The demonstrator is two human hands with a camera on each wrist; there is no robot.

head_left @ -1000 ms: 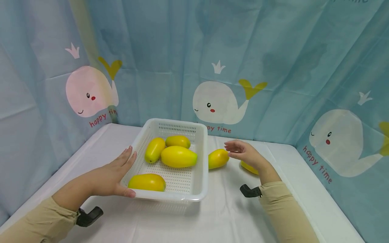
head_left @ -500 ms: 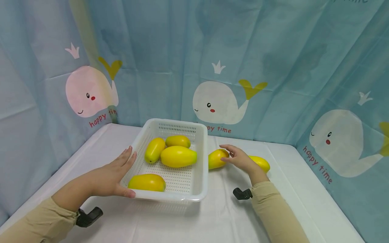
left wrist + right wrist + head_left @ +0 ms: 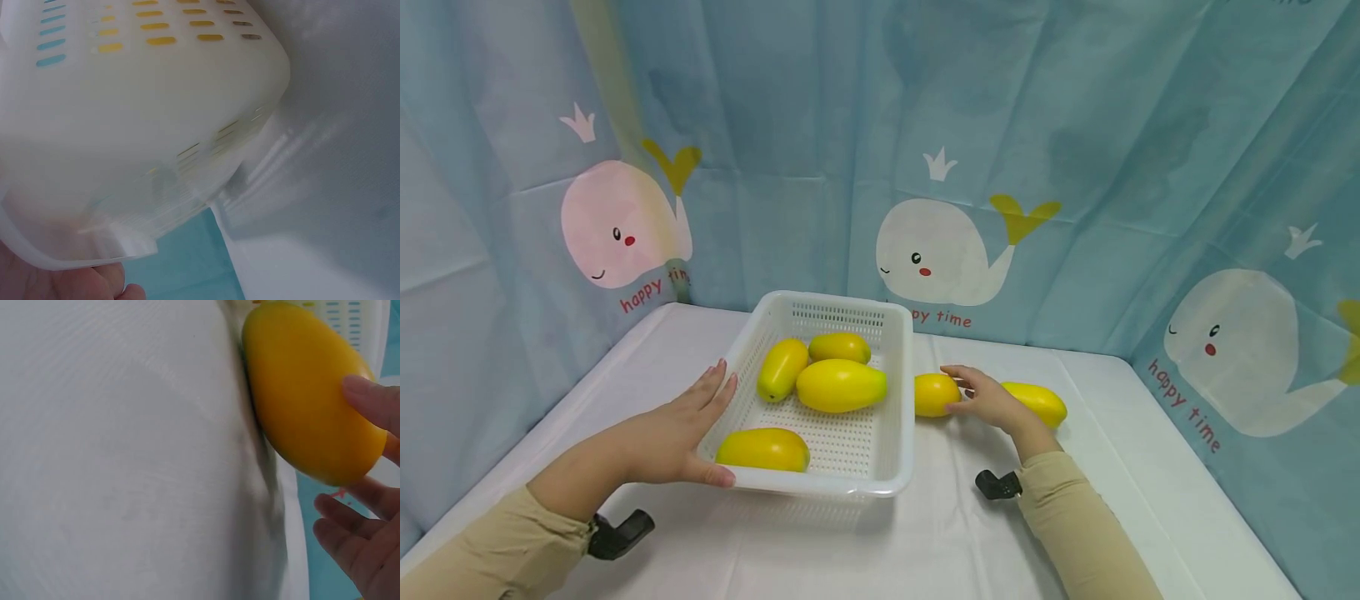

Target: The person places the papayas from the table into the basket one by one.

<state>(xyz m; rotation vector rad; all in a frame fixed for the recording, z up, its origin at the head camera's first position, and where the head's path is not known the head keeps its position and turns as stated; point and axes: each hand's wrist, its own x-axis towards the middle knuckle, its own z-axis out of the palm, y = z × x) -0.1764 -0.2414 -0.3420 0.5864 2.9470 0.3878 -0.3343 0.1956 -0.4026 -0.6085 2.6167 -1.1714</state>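
Observation:
A white plastic basket (image 3: pixel 891 400) with slotted walls stands on the table. Inside lie several yellow papayas (image 3: pixel 841 386) with greenish ends. My left hand (image 3: pixel 662 437) rests against the basket's left side, fingers spread fairly straight and thumb along the front rim; the left wrist view shows its fingertips at the rim. Just outside the right wall, a papaya (image 3: pixel 306 394) lies with one end partly hidden by the basket in the head view. My right hand (image 3: pixel 996 404) holds its near end, thumb on one side and fingers round the other.
Another papaya (image 3: pixel 1037 403) lies on the white tablecloth (image 3: pixel 955 517) behind my right wrist. A blue curtain (image 3: pixel 805 233) with whale prints encloses the back and sides. Black wrist mounts (image 3: pixel 621 535) stick out from both sleeves.
My right hand has moved left and down onto the papaya beside the basket, and that papaya has turned and shifted slightly left. The left hand and basket have stayed put.

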